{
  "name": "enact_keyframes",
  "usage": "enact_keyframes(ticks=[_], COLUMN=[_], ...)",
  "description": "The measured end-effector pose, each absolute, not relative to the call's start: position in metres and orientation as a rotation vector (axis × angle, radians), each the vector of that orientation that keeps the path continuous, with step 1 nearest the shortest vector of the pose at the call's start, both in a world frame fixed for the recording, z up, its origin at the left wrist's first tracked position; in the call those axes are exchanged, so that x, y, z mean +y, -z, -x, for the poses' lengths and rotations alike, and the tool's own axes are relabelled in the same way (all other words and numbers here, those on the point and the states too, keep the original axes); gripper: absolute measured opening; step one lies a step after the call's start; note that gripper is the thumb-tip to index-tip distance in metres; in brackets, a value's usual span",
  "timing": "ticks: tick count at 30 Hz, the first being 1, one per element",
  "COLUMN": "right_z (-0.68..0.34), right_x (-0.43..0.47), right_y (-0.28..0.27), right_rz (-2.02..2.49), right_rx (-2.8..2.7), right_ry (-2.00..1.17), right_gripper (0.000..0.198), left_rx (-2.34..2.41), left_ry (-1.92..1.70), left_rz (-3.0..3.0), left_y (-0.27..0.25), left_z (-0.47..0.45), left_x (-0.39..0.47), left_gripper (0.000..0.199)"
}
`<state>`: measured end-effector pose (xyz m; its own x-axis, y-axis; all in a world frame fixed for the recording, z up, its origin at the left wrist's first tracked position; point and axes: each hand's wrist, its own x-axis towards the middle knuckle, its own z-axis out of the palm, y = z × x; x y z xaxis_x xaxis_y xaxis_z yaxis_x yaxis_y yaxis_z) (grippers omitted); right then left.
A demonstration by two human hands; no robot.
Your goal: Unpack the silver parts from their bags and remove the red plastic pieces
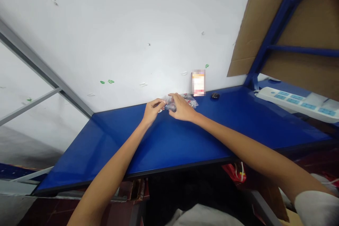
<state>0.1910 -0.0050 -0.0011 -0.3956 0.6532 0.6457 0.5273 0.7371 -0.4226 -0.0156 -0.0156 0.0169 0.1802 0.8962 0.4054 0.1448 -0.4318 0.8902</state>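
Both my hands meet over the back part of the blue table [169, 144], close to the wall. My left hand [153, 111] is closed in a pinch on the edge of a small clear plastic bag [171, 105]. My right hand [182, 107] curls round the other side of that bag, its thumb and fingers on it. Something dark shows in or beneath the bag; its kind is too small to make out. Just behind and right of my right hand lies another clear plastic bag [194, 102] with small red and white pieces in it.
A small card or box [198, 83], blurred out, leans against the white wall [127, 42]. Right of it sits a small black object [215, 95]. A white power strip [299, 104] lies by the blue metal frame [254, 81]. The table's black front edge [182, 165] runs below my forearms.
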Motion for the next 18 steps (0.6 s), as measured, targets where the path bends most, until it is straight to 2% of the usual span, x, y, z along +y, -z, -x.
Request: enact_keyframes(ticks=[7,12,15,18], right_z=[-0.190,-0.191,-0.192,-0.193], right_x=[-0.001,-0.004,-0.003,-0.001], right_y=[0.008,0.005,0.005,0.006], right_rz=[0.821,0.806,0.818,0.816], right_rx=[-2.094,-2.096,-2.084,-2.092], right_ry=[-0.198,-0.225,-0.246,-0.266], right_gripper=[0.073,0.069,0.068,0.069], left_rx=[0.810,0.979,1.203,1.478], left_ry=[-1.059,-1.146,-1.200,-1.048], left_rz=[-1.741,-1.769,-1.881,-2.227], left_y=[-0.016,-0.021,-0.021,-0.013], left_z=[0.022,0.036,0.054,0.073], left_x=[-0.013,-0.007,0.004,0.016], left_gripper=[0.056,0.066,0.056,0.034])
